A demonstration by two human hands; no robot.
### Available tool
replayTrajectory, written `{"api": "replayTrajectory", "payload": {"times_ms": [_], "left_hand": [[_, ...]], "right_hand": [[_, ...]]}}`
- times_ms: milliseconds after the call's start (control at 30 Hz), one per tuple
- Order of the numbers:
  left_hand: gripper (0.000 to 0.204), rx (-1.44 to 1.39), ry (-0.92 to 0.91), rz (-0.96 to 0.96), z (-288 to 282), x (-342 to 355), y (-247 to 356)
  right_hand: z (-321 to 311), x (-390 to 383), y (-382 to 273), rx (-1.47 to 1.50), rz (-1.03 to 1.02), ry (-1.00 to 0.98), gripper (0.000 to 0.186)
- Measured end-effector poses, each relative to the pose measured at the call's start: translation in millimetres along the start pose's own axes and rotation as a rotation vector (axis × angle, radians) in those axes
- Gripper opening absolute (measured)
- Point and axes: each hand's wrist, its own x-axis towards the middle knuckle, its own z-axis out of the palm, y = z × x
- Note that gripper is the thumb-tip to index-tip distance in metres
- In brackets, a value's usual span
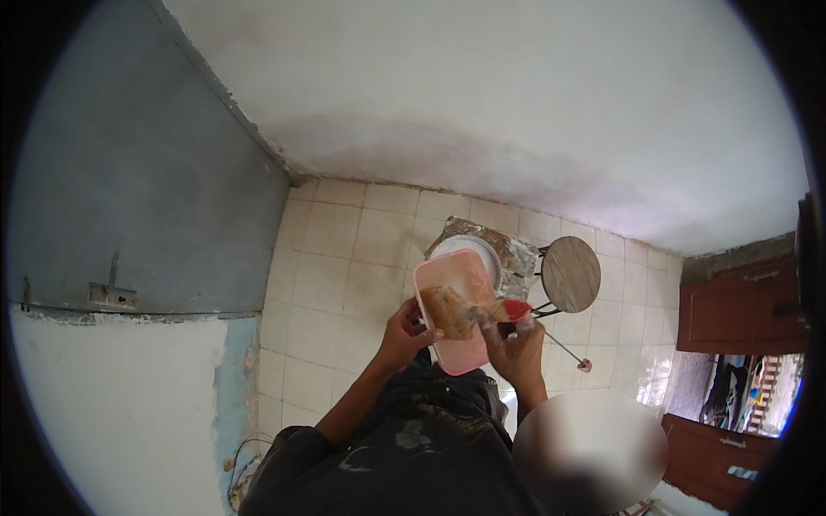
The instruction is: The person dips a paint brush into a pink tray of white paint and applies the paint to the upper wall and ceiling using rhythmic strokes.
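Note:
A pink rectangular plastic tub (475,355) is held in front of my body, tilted slightly. My left hand (404,335) grips its left rim, with the thumb reaching inside against a flat, tan-brown, blocky piece (447,312). My right hand (514,344) is closed around a tool with a red and yellowish handle (514,310), over the tub's right side. The tool's inner end meets the tan piece; whether the two are joined I cannot tell. Pale smears mark my right fingers.
Beyond the tub, a round white basin (471,243) stands on a stained sheet (516,261). Right of it are a round wooden-topped stool (571,273) and a thin rod (564,347). A patchy white wall (516,95) rises ahead; a grey door (146,172) is left, reddish-brown doors (731,305) right.

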Motion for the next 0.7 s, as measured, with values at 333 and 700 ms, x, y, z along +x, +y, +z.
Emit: {"api": "replayTrajectory", "payload": {"times_ms": [333, 700], "left_hand": [[0.063, -0.035, 0.067, 0.026, -24, -56, 14], [0.065, -0.021, 0.032, 0.022, -54, -137, 4]], "right_hand": [[17, -65, -19, 0.758, 0.106, 0.325, 0.02], [58, -150, -53, 0.066, -0.571, 0.218, 0.024]]}}
